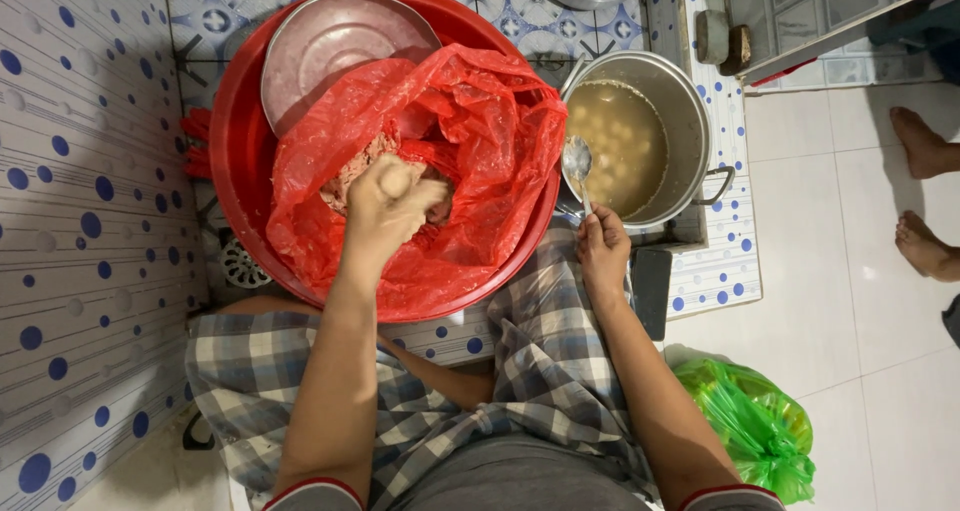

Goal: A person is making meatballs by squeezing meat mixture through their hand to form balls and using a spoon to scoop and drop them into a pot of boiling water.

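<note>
While we look down past our checked cloth wrap (pixel 540 371), our left hand (pixel 392 203) sits clenched in a fist over the pinkish minced paste (pixel 352 174), squeezing a lump of it; the paste lies in the crumpled red plastic bag (pixel 480 141), directly under and just beyond that hand. The bag fills the wide round red plastic basin (pixel 232 161), with a shallow round metal plate (pixel 335 46) tilted against the basin's far side.

Our right hand (pixel 603 256) pinches the handle end of a metal spoon (pixel 577 163). The spoon's long axis runs away from us, its bowl at the near left rim of the round steel pot (pixel 690 111) of cloudy broth with pale balls floating in it. So the paste lies left of the spoon, and the right hand is the nearer one to the pot. Between fist and spoon bowl rises the bag's bunched right edge, which reaches up to the pot's rim.

A green plastic bag (pixel 755 426) lies on the white tiled floor (pixel 850 311) at our right, and another person's bare feet (pixel 925 196) stand farther right.
</note>
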